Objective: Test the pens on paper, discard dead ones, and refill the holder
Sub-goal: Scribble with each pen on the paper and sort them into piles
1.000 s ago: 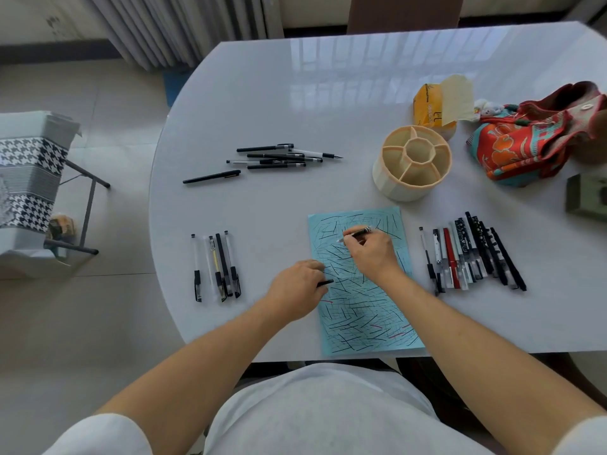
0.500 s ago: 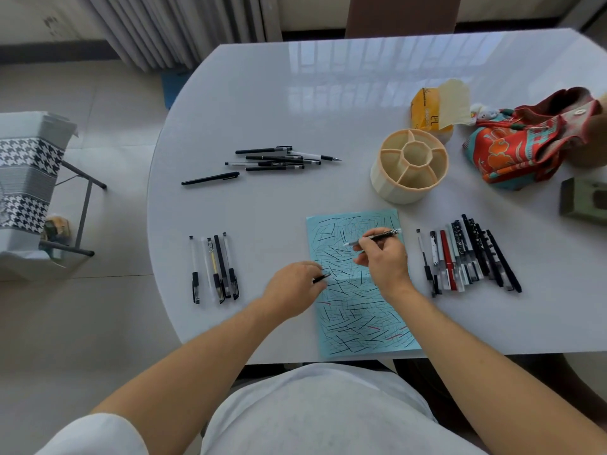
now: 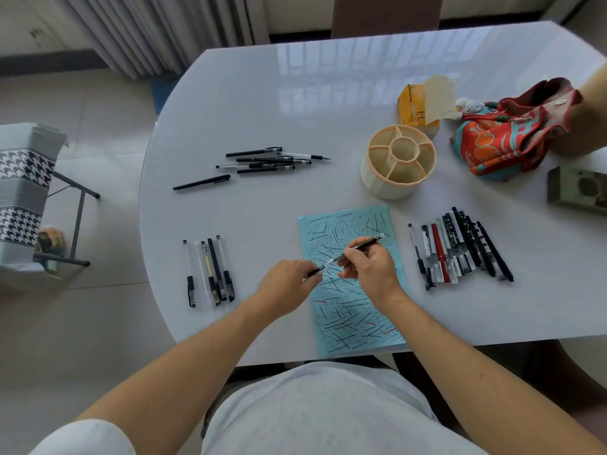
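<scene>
A light-blue paper [image 3: 356, 310] covered in pen strokes lies near the table's front edge. Above it my right hand [image 3: 369, 269] grips a black pen [image 3: 364, 246], its tip pointing left. My left hand [image 3: 289, 285] pinches a black pen cap [image 3: 316, 271] right at that tip. The cream pen holder [image 3: 397, 162], with divided compartments, stands empty behind the paper. A row of several pens [image 3: 460, 251] lies to the right of the paper, a smaller row [image 3: 210, 272] to the left, and a loose pile [image 3: 266, 160] further back on the left.
A red patterned cloth bag [image 3: 512, 133] and a yellow packet [image 3: 417, 106] sit at the back right of the white table [image 3: 295, 103], with a dark green box [image 3: 578, 190] at the right edge. A houndstooth-covered stand [image 3: 23, 188] is on the floor to the left.
My right hand has lifted the pen off the paper and swung its tip left toward my left hand; the cap in my left hand now meets the tip.
</scene>
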A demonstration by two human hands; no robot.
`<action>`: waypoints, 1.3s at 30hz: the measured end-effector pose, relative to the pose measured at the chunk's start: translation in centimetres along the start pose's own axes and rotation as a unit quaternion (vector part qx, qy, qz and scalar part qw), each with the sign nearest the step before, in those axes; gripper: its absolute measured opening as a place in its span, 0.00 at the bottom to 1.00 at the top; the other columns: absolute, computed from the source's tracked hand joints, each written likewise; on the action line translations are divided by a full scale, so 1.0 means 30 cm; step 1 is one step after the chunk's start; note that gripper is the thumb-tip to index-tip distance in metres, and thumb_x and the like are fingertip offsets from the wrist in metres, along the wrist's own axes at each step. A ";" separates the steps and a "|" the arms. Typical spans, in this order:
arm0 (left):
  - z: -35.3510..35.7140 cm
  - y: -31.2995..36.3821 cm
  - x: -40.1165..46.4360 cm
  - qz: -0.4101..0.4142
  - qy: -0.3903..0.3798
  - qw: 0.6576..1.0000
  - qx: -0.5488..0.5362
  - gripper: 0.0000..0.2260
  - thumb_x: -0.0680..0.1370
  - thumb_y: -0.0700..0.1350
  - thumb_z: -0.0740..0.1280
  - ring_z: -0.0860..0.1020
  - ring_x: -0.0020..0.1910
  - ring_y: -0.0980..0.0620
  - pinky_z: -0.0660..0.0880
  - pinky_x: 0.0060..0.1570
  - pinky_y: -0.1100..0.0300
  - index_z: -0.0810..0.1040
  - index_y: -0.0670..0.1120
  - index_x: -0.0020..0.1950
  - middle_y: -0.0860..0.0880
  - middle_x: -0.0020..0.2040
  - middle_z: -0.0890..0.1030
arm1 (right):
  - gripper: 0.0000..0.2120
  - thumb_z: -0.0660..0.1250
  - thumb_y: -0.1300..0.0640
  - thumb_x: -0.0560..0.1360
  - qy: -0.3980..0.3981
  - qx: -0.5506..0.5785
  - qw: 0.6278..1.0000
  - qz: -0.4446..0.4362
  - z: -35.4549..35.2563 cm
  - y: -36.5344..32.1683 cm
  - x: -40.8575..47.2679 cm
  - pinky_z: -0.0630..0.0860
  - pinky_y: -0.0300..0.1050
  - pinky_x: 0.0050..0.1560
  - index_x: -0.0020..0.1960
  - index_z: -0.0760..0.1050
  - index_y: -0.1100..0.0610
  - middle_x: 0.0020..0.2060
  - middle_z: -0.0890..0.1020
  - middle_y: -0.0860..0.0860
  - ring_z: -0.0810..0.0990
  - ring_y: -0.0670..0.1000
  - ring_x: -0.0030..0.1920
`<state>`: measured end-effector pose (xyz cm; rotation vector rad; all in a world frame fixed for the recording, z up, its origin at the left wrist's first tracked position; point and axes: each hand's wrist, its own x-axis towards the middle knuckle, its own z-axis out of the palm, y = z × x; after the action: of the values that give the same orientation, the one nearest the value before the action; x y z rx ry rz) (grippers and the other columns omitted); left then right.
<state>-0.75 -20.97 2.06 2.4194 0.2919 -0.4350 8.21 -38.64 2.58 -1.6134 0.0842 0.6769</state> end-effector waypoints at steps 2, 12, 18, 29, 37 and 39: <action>-0.001 0.006 -0.005 -0.010 0.003 1.000 -0.012 0.13 0.82 0.55 0.63 0.72 0.30 0.55 0.67 0.31 0.57 0.77 0.50 0.42 0.54 0.32 0.76 | 0.05 0.67 0.60 0.78 0.003 0.014 1.000 -0.001 -0.002 -0.001 -0.002 0.84 0.65 0.47 0.43 0.78 0.56 0.39 0.86 0.59 0.82 0.52 0.35; 0.010 0.027 -0.035 -0.016 0.003 0.999 -0.046 0.12 0.82 0.49 0.63 0.78 0.34 0.51 0.76 0.37 0.48 0.77 0.47 0.41 0.50 0.35 0.82 | 0.04 0.70 0.58 0.80 -0.045 -0.024 0.999 0.017 0.011 0.050 -0.017 0.85 0.55 0.46 0.49 0.81 0.59 0.40 0.86 0.59 0.84 0.56 0.35; 0.048 0.033 -0.029 -0.004 -0.023 0.999 -0.045 0.10 0.81 0.51 0.65 0.80 0.38 0.52 0.77 0.40 0.50 0.78 0.48 0.44 0.52 0.37 0.82 | 0.04 0.69 0.55 0.80 -0.039 -0.091 0.995 0.016 0.002 0.050 -0.021 0.85 0.53 0.46 0.50 0.80 0.55 0.41 0.86 0.54 0.84 0.53 0.37; 0.060 -0.060 -0.010 0.079 -0.040 0.988 0.123 0.21 0.82 0.49 0.63 0.57 0.79 0.45 0.62 0.76 0.47 0.69 0.50 0.76 0.46 0.79 0.63 | 0.15 0.63 0.52 0.83 0.055 -0.538 0.841 0.008 -0.298 -0.002 0.115 0.76 0.49 0.43 0.68 0.72 0.56 0.50 0.83 0.56 0.80 0.56 0.47; 0.040 -0.115 -0.015 0.079 -0.033 0.988 0.126 0.24 0.81 0.46 0.62 0.52 0.81 0.44 0.60 0.77 0.46 0.65 0.53 0.78 0.45 0.82 0.54 | 0.14 0.65 0.59 0.79 0.140 -0.613 0.778 -0.006 -0.342 0.019 0.136 0.73 0.48 0.41 0.64 0.77 0.56 0.56 0.78 0.56 0.77 0.58 0.43; 0.022 -0.133 -0.015 0.070 -0.014 0.990 0.123 0.25 0.81 0.46 0.63 0.51 0.81 0.43 0.59 0.77 0.46 0.63 0.53 0.78 0.44 0.82 0.53 | 0.13 0.66 0.58 0.79 0.147 -0.597 0.787 -0.052 -0.267 -0.022 0.166 0.74 0.48 0.42 0.63 0.78 0.55 0.56 0.79 0.57 0.80 0.59 0.46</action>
<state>-2.58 -18.41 -0.52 2.6510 0.0575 -0.4639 15.58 -44.33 0.86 -2.9239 -0.2684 0.3520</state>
